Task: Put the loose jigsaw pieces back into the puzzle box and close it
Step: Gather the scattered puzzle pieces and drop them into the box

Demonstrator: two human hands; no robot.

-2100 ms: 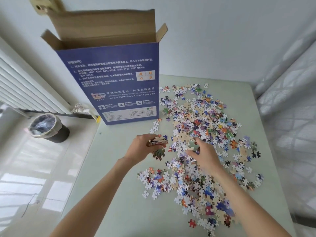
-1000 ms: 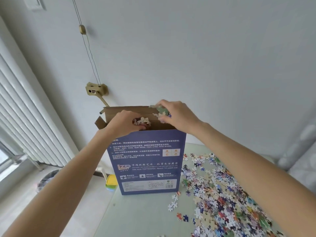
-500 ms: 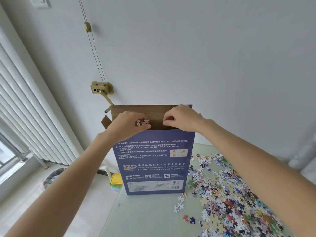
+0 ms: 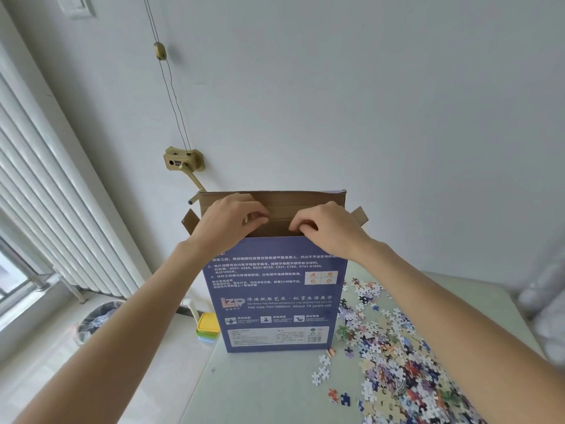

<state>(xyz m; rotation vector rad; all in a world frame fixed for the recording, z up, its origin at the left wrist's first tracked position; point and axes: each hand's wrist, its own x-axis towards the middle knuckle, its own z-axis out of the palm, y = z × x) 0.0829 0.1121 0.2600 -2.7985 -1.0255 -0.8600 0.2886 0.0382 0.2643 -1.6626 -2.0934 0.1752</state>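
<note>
With the puzzle box (image 4: 276,296) upright on the table (image 4: 269,390), I see left hand (image 4: 227,220) and right hand (image 4: 328,224) over its open top, fingers curled, contents unclear, loose jigsaw pieces (image 4: 394,356) right of it.

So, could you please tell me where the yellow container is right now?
In the head view, the yellow container sits low and left of the puzzle box, just beyond the table's left edge.

Both hands, left hand (image 4: 227,218) and right hand (image 4: 324,226), are hanging over the open top of the tall blue box (image 4: 275,295), fingers curled, while puzzle pieces (image 4: 397,362) are lying on the table (image 4: 260,393).
</note>
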